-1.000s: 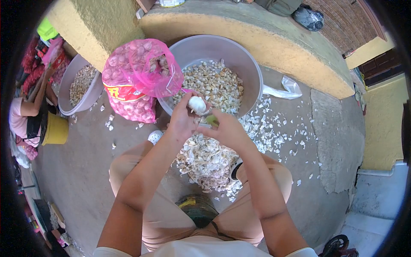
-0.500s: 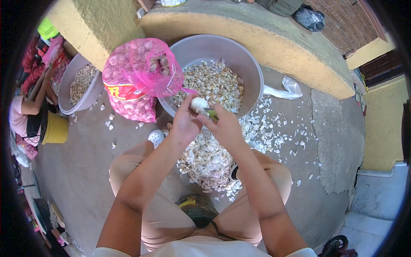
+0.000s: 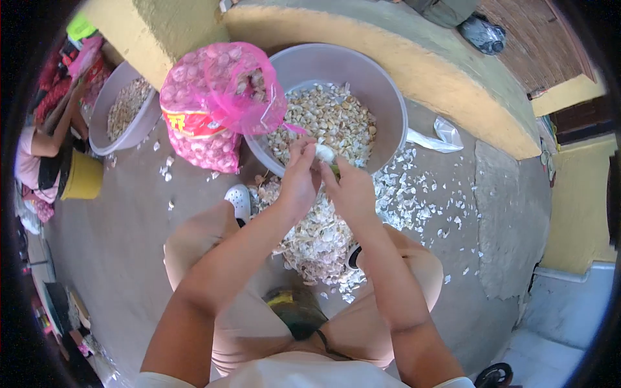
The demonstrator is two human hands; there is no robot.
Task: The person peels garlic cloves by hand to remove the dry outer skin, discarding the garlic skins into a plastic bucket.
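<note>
My left hand [image 3: 299, 176] grips a white garlic bulb [image 3: 323, 152] just over the near rim of a large grey basin [image 3: 388, 103] filled with garlic cloves. My right hand [image 3: 350, 187] is closed around a small green-handled knife [image 3: 335, 169], only partly visible, pressed against the bulb. Both hands touch each other around the bulb. Below them a heap of papery garlic skins [image 3: 317, 242] lies on the concrete floor between my knees.
A pink net bag of garlic bulbs [image 3: 213, 107] leans on the basin's left side. A second basin [image 3: 119, 126] stands far left beside another person [image 3: 35, 165] and a yellow bucket [image 3: 81, 176]. A yellow curved ledge [image 3: 414, 52] runs behind. Skins scatter to the right.
Both hands have moved up and closer together over the basin's rim; the bulb is now more covered by my fingers. The camera has tilted slightly.
</note>
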